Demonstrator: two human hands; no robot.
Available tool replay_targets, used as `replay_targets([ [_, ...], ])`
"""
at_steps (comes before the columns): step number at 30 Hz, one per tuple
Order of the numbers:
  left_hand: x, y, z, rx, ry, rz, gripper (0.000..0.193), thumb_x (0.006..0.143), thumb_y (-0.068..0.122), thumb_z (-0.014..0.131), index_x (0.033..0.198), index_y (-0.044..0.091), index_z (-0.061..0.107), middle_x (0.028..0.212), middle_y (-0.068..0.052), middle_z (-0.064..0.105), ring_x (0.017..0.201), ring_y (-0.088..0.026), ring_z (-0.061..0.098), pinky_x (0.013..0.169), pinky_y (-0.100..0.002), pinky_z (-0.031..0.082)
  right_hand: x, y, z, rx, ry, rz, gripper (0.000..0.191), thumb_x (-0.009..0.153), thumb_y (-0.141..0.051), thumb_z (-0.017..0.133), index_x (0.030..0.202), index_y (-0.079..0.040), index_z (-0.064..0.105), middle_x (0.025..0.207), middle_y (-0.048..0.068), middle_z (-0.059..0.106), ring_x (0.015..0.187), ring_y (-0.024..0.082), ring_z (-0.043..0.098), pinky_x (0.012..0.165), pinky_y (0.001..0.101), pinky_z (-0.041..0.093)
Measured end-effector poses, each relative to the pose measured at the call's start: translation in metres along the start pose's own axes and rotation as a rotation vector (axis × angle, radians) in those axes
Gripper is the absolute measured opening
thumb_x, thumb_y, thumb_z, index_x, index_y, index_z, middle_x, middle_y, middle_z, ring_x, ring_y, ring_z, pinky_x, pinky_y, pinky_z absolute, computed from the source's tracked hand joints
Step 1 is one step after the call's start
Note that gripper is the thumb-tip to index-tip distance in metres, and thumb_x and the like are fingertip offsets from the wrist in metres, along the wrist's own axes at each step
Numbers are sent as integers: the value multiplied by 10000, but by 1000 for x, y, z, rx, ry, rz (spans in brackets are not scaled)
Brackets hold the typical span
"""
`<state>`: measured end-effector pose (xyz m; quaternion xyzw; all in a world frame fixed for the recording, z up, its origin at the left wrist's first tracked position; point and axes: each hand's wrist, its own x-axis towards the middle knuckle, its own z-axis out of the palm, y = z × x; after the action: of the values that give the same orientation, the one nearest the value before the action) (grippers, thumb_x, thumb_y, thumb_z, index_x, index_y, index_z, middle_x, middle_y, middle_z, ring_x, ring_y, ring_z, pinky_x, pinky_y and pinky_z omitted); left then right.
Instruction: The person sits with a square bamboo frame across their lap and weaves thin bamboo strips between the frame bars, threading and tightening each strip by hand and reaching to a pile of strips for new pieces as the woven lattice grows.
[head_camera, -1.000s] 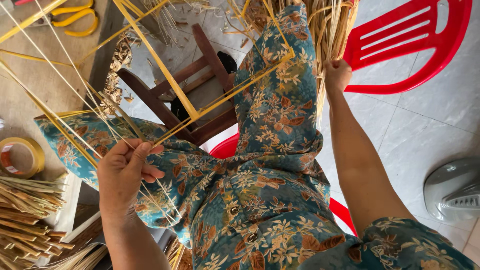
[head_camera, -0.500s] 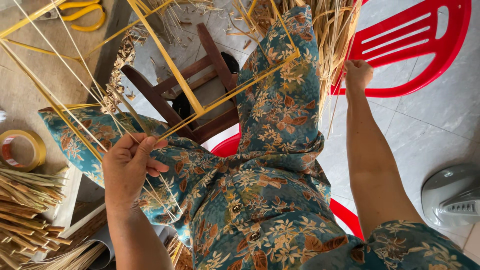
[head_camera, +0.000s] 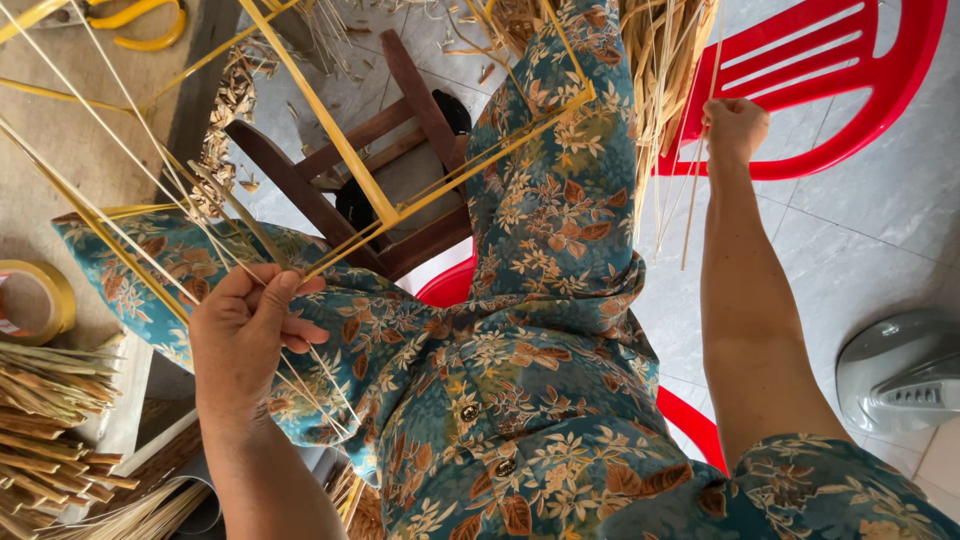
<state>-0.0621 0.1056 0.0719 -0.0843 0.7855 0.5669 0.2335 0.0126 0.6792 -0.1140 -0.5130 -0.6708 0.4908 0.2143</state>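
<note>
My left hand (head_camera: 245, 335) is closed around several thin pale bamboo strips (head_camera: 120, 160) that fan out toward the upper left. A frame of yellow bamboo slats (head_camera: 350, 170) rests across my lap, over my teal floral trousers (head_camera: 560, 220). My right hand (head_camera: 733, 128) is pinched on a thin straw-coloured strip (head_camera: 695, 210) that hangs down from it, beside a bundle of dry straw strips (head_camera: 665, 70) leaning over my right knee.
A dark wooden stool (head_camera: 400, 130) stands between my legs. A red plastic chair (head_camera: 840, 90) is at the upper right, a grey fan base (head_camera: 900, 375) at the right. A tape roll (head_camera: 35, 300), bamboo stick bundles (head_camera: 45, 420) and yellow-handled scissors (head_camera: 130, 20) lie left.
My right hand has drawn down and to the right, away from the straw bundle, pulling one thin strip out. My left hand has kept its grip and hardly moved.
</note>
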Motion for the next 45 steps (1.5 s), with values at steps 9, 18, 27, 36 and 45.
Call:
replay_targets([
  [9,-2,2,1,-9,3,-3,171,1031,150,624,1076,-13,649,950,-130,778,566,-139,696,442,-203,478,14,-12,-18,-96,8,-41,62,897,-50,725,849,-11,729,697,29,697,517,37,615,424,196,432],
  [18,-1,1,1,-13,-6,9,175,1032,153,625,1075,-15,643,958,-133,779,569,-139,698,442,-202,482,9,-9,-27,12,-210,155,88,925,-89,724,959,-11,704,770,45,696,523,54,526,426,208,337],
  [27,-2,1,1,2,-13,14,171,1034,147,623,1074,-17,648,962,-134,777,576,-147,702,449,-211,495,12,-13,-61,98,-231,77,107,948,-83,723,1042,-39,746,759,3,660,540,28,520,444,192,361],
  [36,1,-1,-1,-35,-36,29,156,1039,134,610,1080,-14,636,975,-131,776,590,-146,709,461,-212,515,-3,-35,-95,255,-174,-153,47,991,9,668,1013,-27,688,783,27,638,565,58,529,465,227,363],
  [45,-1,-3,-2,-71,-42,42,164,1041,129,607,1104,-21,631,974,-133,774,587,-139,698,474,-211,521,11,-34,-95,448,-91,-320,106,975,74,612,1009,-7,671,787,75,642,560,119,537,463,280,366],
])
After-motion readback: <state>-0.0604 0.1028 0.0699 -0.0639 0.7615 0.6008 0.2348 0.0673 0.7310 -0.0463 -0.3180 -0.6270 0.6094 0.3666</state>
